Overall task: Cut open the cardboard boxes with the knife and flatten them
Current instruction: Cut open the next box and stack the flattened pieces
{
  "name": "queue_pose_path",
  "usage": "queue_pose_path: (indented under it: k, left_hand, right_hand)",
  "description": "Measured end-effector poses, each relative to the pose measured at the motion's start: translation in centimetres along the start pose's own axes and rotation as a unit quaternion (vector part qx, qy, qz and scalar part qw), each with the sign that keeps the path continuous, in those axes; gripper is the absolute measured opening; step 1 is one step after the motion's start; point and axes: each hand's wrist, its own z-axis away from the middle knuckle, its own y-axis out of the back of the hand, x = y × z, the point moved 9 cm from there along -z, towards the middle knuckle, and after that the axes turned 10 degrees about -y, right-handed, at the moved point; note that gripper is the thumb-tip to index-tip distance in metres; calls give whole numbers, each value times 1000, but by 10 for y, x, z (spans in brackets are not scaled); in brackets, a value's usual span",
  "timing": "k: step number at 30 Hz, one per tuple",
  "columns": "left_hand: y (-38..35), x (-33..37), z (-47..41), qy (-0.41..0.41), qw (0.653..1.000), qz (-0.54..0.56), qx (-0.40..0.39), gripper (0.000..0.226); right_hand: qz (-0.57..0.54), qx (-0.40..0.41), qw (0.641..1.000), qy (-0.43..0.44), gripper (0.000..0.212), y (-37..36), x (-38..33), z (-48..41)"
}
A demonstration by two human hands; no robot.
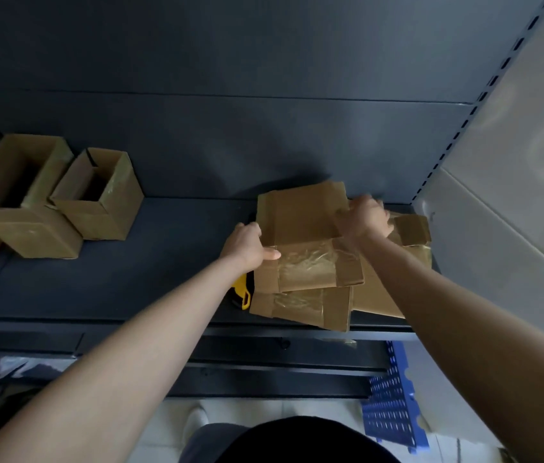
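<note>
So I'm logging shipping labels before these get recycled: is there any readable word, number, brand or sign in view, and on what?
None can be read.
Flattened cardboard: plain brown with clear tape, no print.
Standing boxes: no visible labels.
Yellow knife: mostly hidden, no marking visible.

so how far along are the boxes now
Done: a stack of flattened boxes lies at the right of the shelf. In hand: the left hand and right hand press a top flattened box onto it; the yellow knife lies beside. Left: the upright open boxes at the left.
</note>
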Motion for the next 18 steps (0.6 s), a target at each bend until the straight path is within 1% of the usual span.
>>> queue_pose_path:
  k: [2,4,7,9,11,13,14,16,18]
  left_hand:
    - [15,-5,0,-12,999,26,20,55]
    - [37,-13,3,-20,998,36,53,48]
    - [80,-35,9,-19,993,16,114,34]
    - [115,-54,15,-21,985,-21,169,26]
    - [152,-74,23,-29,968,-82,234,22]
    - [185,-95,32,-33,945,-148,291,24]
    - [198,-106,35,-29,936,-178,303,28]
    - [212,-132,31,-15,933,-232,273,37]
    - [215,-162,22,10,945,-248,212,47]
  right_hand:
    - [-2,27,999,42,35,3,-27,11]
    - [-10,28,995,93,32,0,-58,28]
    - [-24,-26,987,157,31,-24,-100,57]
    - [-34,-65,979,193,27,-44,-128,77]
    - [-38,-100,971,213,22,-64,-153,93]
    - [-47,-142,966,210,24,-83,-174,108]
    - [-48,-158,964,209,23,-92,-183,115]
    - [-45,-184,958,215,13,-109,-201,128]
    - [-48,-206,954,212,15,-123,-214,139]
